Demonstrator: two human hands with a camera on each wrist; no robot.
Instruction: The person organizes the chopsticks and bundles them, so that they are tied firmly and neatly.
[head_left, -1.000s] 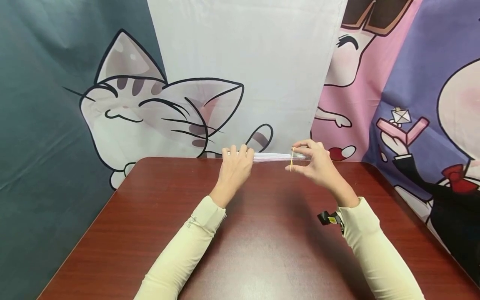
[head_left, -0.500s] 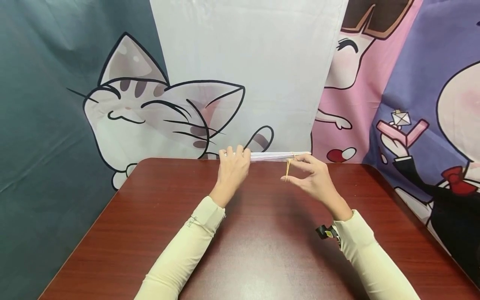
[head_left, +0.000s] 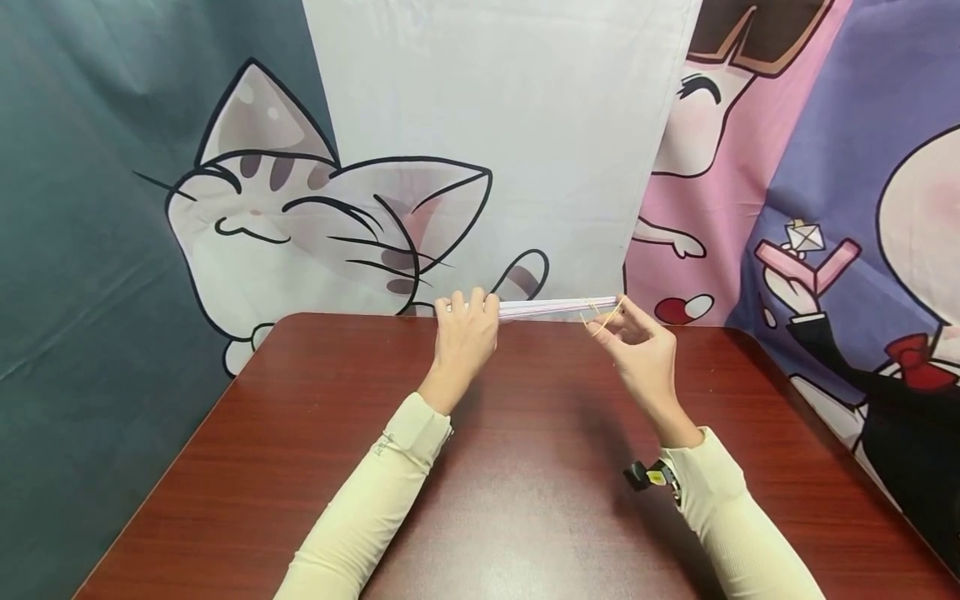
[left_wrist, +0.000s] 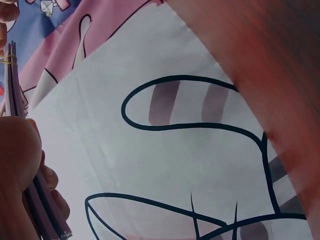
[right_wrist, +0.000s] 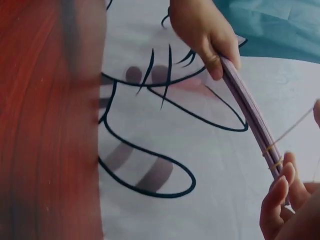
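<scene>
My left hand [head_left: 467, 337] grips a bundle of thin, pale lilac sticks [head_left: 543, 308], fingers curled over it; their exact kind I cannot tell. In the left wrist view the sticks [left_wrist: 49, 212] run through the fist and out at both sides. My right hand [head_left: 647, 354] is at the bundle's right end, stretching a yellow rubber band [head_left: 611, 317] between thumb and fingers. Turns of the band [right_wrist: 270, 148] circle the sticks near that end in the right wrist view, one strand pulled out toward a fingertip. Right fingers [right_wrist: 274, 200] lie against the stick ends, partly hiding them.
A reddish-brown wooden table [head_left: 510, 500] lies below both hands. Behind it hangs a printed cloth backdrop [head_left: 495, 100] with cartoon figures. A small black camera [head_left: 637, 476] is strapped to the right wrist.
The right hand dropped slightly below the bundle with the band looped on its fingers, then rose to the right end. The band is now stretched slantwise there. The left hand has barely moved.
</scene>
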